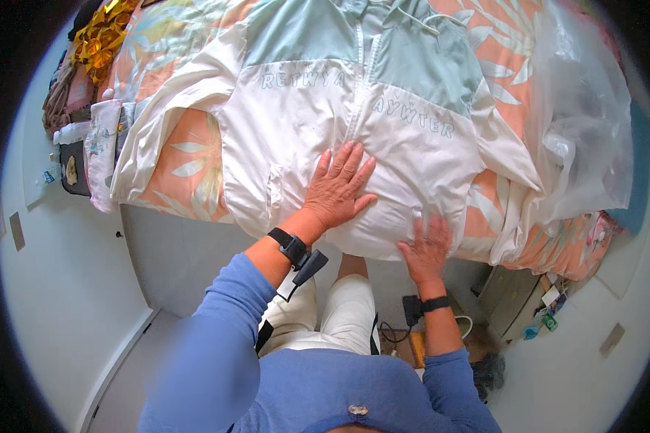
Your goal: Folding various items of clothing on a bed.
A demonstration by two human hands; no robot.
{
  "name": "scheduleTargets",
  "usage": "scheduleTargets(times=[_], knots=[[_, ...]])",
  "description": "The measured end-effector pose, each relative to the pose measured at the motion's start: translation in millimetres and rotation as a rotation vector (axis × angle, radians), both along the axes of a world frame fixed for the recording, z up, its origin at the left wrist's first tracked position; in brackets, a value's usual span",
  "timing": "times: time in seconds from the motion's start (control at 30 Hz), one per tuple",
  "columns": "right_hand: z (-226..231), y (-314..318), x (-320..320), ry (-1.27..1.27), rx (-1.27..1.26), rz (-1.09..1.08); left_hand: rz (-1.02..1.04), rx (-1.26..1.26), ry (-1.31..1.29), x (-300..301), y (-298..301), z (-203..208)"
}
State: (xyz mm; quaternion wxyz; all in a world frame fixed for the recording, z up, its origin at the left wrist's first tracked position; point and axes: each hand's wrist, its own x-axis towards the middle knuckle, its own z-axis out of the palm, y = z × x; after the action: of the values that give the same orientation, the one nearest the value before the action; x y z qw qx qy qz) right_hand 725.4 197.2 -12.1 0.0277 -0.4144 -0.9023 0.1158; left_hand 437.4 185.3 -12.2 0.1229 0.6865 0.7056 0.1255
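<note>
Jacket [354, 115], white and pale green, lies zipped flat on the leaf-print bed [188, 155]; my left hand [337, 189] and right hand [427, 247] press open-fingered on its near hem; light, soft, likely slippery; best gripped at hem corners.

This is a bedroom in a home. A bed with a peach, leaf-patterned cotton cover [188, 162] fills the far half, with folded clothes and cloth bags [87, 137] piled at its far left. A crumpled clear plastic bag [581, 123] lies on the right.
</note>
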Motion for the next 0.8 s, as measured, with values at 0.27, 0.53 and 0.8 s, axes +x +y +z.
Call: scheduleTargets(times=[0.27, 0.53, 0.8], knots=[[51.4, 17.0, 7.8, 0.088, 0.093, -0.18, 0.04, 0.091, -0.122, -11.5, 0.5, 17.1], [80.2, 210.7, -193.6, 0.486, -0.052, -0.118, 0.486, 0.227, 0.195, -156.5, 5.3, 16.4], [26.0, 264.9, -308.7, 0.698, -0.597, -0.479, 0.515, 0.087, 0.138, -168.8, -19.5, -18.4]])
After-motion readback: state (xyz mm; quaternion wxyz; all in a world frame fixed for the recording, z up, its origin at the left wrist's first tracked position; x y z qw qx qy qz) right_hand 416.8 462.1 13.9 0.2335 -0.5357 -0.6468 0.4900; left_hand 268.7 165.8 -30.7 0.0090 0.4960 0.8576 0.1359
